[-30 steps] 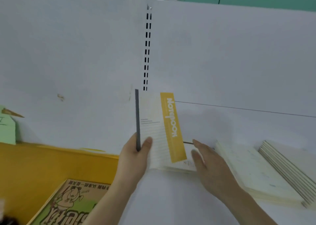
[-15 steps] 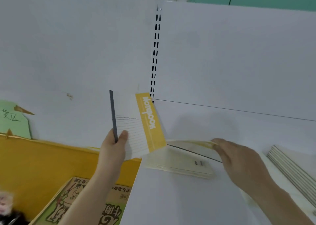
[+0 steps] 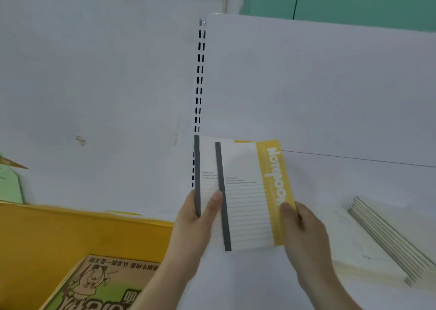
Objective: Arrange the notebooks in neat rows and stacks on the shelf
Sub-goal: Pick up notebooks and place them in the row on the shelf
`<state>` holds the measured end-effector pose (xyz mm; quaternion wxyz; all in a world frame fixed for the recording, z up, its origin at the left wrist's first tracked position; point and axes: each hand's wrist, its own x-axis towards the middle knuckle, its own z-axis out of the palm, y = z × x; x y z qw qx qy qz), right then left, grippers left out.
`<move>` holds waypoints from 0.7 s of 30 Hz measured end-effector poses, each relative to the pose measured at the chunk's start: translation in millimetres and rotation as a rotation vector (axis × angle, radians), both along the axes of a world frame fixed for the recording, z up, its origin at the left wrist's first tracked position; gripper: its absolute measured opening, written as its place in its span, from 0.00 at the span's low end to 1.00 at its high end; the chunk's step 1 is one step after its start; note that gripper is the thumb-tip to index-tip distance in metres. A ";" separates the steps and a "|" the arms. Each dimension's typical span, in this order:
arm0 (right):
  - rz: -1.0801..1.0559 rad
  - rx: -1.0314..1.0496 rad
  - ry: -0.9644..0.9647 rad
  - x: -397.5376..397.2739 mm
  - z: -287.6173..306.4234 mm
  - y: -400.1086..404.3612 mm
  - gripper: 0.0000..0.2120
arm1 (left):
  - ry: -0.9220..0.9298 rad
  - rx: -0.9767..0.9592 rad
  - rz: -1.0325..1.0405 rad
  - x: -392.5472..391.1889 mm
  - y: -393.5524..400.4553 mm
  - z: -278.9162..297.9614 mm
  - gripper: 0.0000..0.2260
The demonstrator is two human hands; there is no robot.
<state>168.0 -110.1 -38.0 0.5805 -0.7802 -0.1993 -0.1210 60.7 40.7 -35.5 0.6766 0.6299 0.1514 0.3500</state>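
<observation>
Two notebooks held upright in front of you, above the white shelf (image 3: 259, 281): front notebook (image 3: 247, 199), white lined cover, grey spine strip, yellow band reading "Notebook" down its right side; rear notebook (image 3: 205, 175) overlapped behind it, offset to the left, only its grey spine and a strip of cover showing. Your left hand (image 3: 198, 217) grips the rear notebook's lower spine edge, thumb laid on the cover, fingers curled behind. Your right hand (image 3: 299, 224) pinches the front notebook's lower right edge, thumb on the yellow band. Right of the hands, lying flat on the shelf: a pale stack of notebooks (image 3: 358, 246), and beyond it a second stack (image 3: 396, 234) with grey edges fanned. Slotted upright rail (image 3: 199, 85) rises behind the notebooks. Lower left: yellow bin (image 3: 70, 234), printed cardboard box (image 3: 99, 283) inside.
</observation>
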 end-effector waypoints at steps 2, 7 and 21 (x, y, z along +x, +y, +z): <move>-0.007 0.017 0.034 -7.9 -5.6 2.1 0.13 | 0.007 0.007 -0.044 0.4 -10.1 -2.2 0.11; -0.016 0.079 0.134 -21.7 -12.2 -12.6 0.09 | 0.029 -0.040 -0.264 2.4 -32.2 -8.8 0.12; -0.165 -0.036 0.026 -33.6 -17.8 -196.8 0.22 | -0.055 0.065 -0.267 42.0 -201.9 -16.0 0.18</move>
